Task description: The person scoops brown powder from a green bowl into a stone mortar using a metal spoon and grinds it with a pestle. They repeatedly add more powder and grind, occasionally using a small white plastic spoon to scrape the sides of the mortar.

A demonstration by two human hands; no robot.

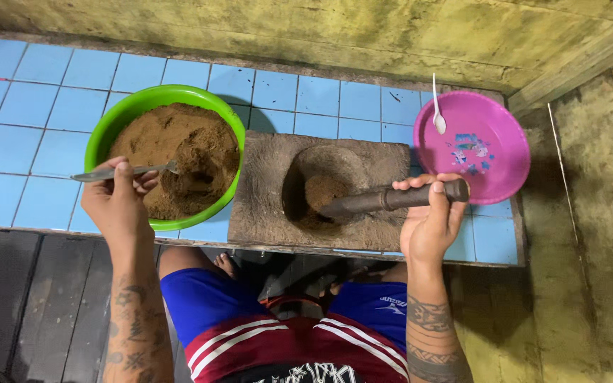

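Both hands are busy over a blue-tiled ledge [30, 92] seen from above. The left hand [118, 202] is closed around the handle of a metal spoon [125, 171], which lies nearly level, its long axis running left to right; the bowl end points right and rests in the brown powder [179, 152] that fills a green bowl [118, 117]. That bowl sits directly ahead of the left hand, touching or nearly touching the left edge of a square stone mortar [264, 206]. The right hand [431, 220] grips the thick end of a dark stone pestle [384, 200], fingers wrapped over it from below and the thumb on top. The pestle also lies close to level, slanting slightly down to the left, and its working end sits in the round hollow of the mortar against a small heap of the same brown powder [323, 190]. So the spoon tip and the mortar hollow are near one another, the hollow lying to the right of the spoon, between the two hands, with the right hand's tool already in it. Beyond the right hand sits a pink plate [505, 177] with a small white spoon [437, 113] lying on its far left rim, well apart from the green bowl.
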